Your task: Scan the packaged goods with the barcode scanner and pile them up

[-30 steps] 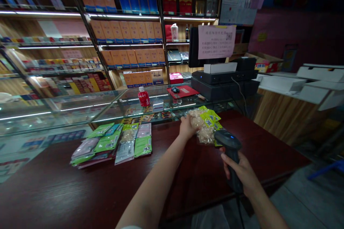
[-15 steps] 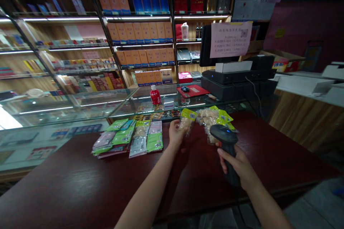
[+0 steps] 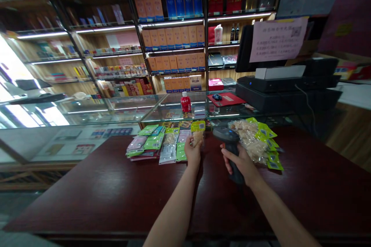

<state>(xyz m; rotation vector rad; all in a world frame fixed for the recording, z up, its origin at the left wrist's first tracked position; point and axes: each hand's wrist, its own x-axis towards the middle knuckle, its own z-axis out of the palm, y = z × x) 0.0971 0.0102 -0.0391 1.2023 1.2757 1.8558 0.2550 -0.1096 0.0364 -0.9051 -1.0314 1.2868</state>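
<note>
In the head view, we hold a small clear packet [image 3: 198, 137] with a yellow-green top in our left hand [image 3: 193, 153], at the middle of the frame; our left thumb and fingers pinch it near its lower part, the yellow-green end pointing away from us; we cannot tell whether it touches the green and grey bags [image 3: 153, 142] lying left of centre, whose right end it partly overlaps in the frame.

Just right of centre, our right hand [image 3: 242, 164] grips a black scanner [image 3: 226, 135], fingers curled round the handle; we cannot tell whether a finger presses the trigger; the scanner's head points toward the upper left, on the side of the held packet; right of it, more clear packets [image 3: 251, 142] with yellow-green tops lie heaped on the dark red table [image 3: 121, 197] that fills the lower frame.

Beyond, above centre, we see a red bottle [image 3: 186, 103] on the glass counter [image 3: 171, 105]; at upper right, a pink notice [image 3: 275, 40] hangs over a black screen [image 3: 242, 52].
</note>
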